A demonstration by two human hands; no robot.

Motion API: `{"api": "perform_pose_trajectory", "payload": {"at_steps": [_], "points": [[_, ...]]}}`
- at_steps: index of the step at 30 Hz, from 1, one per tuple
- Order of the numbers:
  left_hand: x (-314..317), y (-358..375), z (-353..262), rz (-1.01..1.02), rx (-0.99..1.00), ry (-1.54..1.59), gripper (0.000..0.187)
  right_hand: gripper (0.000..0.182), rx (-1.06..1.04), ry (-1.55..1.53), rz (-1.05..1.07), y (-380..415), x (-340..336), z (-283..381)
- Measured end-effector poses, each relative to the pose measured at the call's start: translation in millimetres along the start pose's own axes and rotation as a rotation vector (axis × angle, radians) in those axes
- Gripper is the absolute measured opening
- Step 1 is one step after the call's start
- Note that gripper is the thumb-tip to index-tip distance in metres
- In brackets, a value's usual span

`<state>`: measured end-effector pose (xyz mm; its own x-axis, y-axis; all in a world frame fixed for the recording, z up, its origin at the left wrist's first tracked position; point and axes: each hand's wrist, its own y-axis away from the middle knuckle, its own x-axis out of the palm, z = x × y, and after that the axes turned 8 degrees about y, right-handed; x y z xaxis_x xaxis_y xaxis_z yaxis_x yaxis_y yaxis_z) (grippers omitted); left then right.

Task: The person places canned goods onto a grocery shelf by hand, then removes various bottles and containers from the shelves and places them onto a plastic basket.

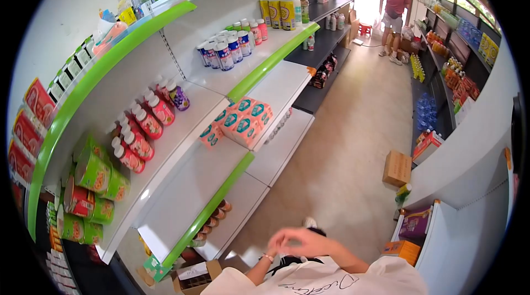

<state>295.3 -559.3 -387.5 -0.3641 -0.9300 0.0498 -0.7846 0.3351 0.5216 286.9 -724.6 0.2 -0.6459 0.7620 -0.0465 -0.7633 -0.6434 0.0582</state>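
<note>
Both of my hands meet in front of my body at the bottom centre. My right hand [301,241] lies over my left hand [274,244], its fingers reaching across it. The fingers overlap, and whether anything is between them cannot be made out. A bracelet [268,258] circles my left wrist. Up and to the left of my hands, pink tissue packs [247,122] are stacked on a white shelf [187,184] with a green edge strip. Brown-capped bottles [212,222] stand on the lower level, and an open cardboard box [196,278] with dividers is on the floor.
Shelves at left hold pink bottles [149,124], green cups [93,170] and white-blue cans [223,56]. A closed carton [397,168] sits on the aisle floor [337,146]. Far down the aisle a person [393,5] stands. More stocked shelves [436,46] line the right.
</note>
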Motion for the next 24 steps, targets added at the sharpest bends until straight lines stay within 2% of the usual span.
{"api": "perform_pose_trajectory", "payload": {"at_steps": [1,2,3,6,8,9,10,12,13,15,18,19,24], "points": [[16.4,-10.2,-26.1,0.055,0.037,0.000,0.029,0.028,-0.135,0.226,0.186,-1.3,-11.1,6.7],[30.2,-21.0,-49.2,0.110,0.072,0.003,0.030,0.026,-0.251,-0.130,0.405,-2.6,-23.1,28.8],[41.8,-29.9,-69.7,0.167,0.125,0.018,0.030,0.020,-0.407,-0.204,0.585,-8.9,-37.4,41.6],[65.6,-42.0,-126.3,0.275,0.198,0.068,0.028,0.026,-0.774,-0.167,0.791,-29.1,-66.7,62.1],[75.9,-62.0,-165.8,0.320,0.229,0.068,0.029,0.023,-0.780,-0.135,0.755,-36.6,-104.1,71.0],[79.0,-70.3,-190.5,0.297,0.181,-0.013,0.028,0.022,-0.785,-0.106,0.739,-42.2,-127.7,75.2],[84.3,-86.1,-205.9,0.283,0.222,0.012,0.028,0.021,-0.814,-0.066,0.719,-45.0,-149.0,78.2],[88.7,-117.2,-226.9,0.256,0.290,0.056,0.027,0.019,-0.878,0.002,0.669,-51.7,-186.3,77.3],[92.5,-141.0,-226.2,0.230,0.263,0.109,0.026,0.017,-0.843,0.008,0.645,-57.5,-206.0,75.0],[101.7,-152.6,-281.4,0.183,0.305,-0.026,0.025,0.015,-0.759,-0.008,0.597,-64.2,-236.2,65.2],[116.9,-155.3,-370.2,0.172,0.424,-0.040,0.025,0.018,-0.862,0.116,0.334,-77.6,-285.5,40.7],[118.7,-157.4,-397.4,0.173,0.459,-0.047,0.025,0.010,-0.887,0.134,0.289,-84.3,-297.1,49.7],[97.3,-177.2,-488.9,0.112,0.633,-0.146,0.024,0.004,-0.757,0.069,0.290,-141.9,-353.7,34.2]]}}
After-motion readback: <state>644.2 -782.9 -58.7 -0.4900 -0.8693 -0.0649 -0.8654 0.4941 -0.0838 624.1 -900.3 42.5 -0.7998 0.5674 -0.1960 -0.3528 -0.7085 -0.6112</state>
